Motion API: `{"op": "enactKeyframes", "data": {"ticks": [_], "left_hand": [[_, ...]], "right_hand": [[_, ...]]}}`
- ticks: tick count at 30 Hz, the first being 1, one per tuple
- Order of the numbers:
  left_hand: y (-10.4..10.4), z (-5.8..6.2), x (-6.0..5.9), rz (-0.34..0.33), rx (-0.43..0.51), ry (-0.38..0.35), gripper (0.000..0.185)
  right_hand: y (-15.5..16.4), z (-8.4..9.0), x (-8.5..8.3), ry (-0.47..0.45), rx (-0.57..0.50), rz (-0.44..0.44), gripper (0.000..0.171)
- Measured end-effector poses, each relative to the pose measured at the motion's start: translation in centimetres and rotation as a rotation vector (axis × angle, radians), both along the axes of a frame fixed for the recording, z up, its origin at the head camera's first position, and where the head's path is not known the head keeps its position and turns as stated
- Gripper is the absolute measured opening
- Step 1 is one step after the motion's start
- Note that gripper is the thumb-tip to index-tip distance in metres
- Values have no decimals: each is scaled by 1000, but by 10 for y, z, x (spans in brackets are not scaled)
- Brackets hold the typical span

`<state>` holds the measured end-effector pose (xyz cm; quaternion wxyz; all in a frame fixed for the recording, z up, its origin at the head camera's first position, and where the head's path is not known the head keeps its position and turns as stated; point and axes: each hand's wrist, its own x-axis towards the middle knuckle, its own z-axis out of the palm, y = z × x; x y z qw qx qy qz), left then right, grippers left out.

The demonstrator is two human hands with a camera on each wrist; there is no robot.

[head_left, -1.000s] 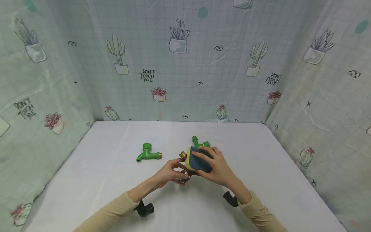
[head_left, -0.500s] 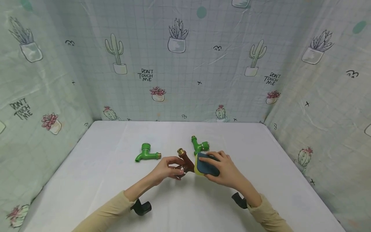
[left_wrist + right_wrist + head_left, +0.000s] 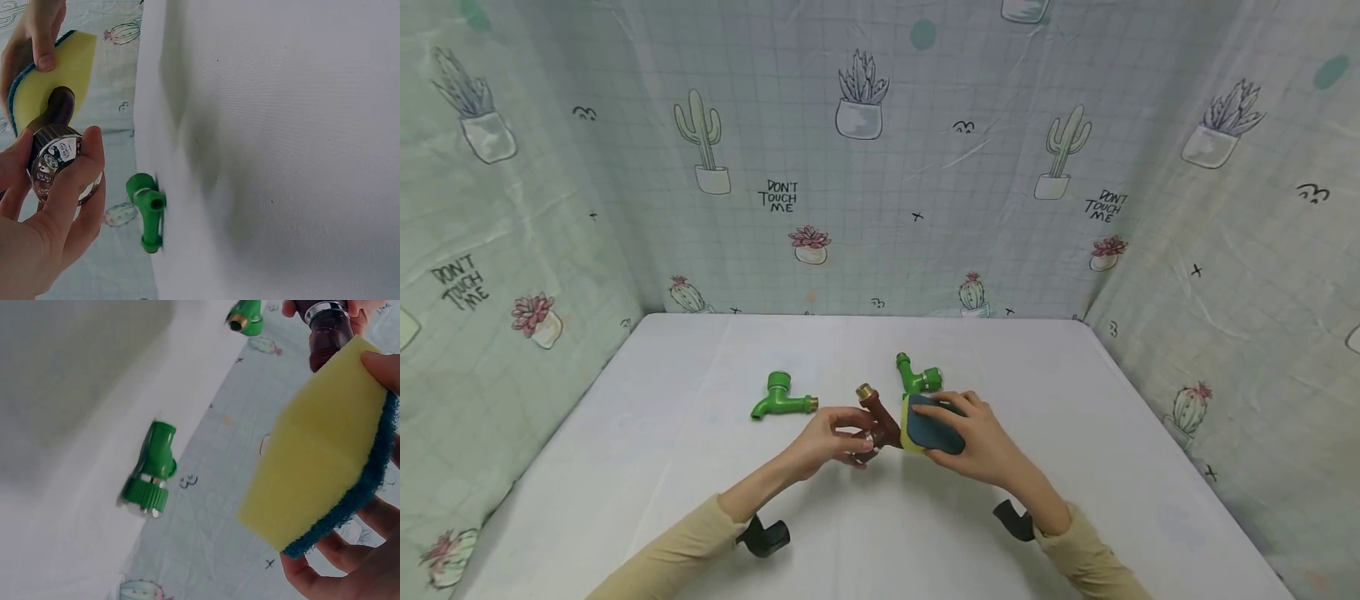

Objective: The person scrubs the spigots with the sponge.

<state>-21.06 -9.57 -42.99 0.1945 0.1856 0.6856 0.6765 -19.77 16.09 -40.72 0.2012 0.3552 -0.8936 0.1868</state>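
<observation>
Sponge (image 3: 934,425) in curled fingers (image 3: 942,407)

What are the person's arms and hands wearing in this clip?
Both arms wear long tan sleeves down to the wrists. The left hand and right hand are bare: no gloves. A black camera mount hangs under each wrist.

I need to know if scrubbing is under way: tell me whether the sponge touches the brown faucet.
Touching. In the left wrist view the sponge's yellow face presses against the brown faucet body with no gap between them.
</observation>
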Motion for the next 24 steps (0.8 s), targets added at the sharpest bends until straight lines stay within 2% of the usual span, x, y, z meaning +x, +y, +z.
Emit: {"op": "enactKeyframes", "data": {"ticks": [4,7,11,15,24], "left_hand": [[2,-2,3,-33,-14,24,38],[5,-3,5,-78,-9,17,38],[6,-2,7,-84,-1,-11,40],[6,-1,6,-61,9,-33,44],[3,-1,2,-91,20,-46,45]], "right_hand": [[-10,0,-3,-28,-55,24,56],[-17,2,-5,-41,-123,35,57],[-23,5,-9,-45,-172,36,57],[-23,7,-10,-63,-177,29,56],[-10,11,-6,-196,-134,64,50]]}}
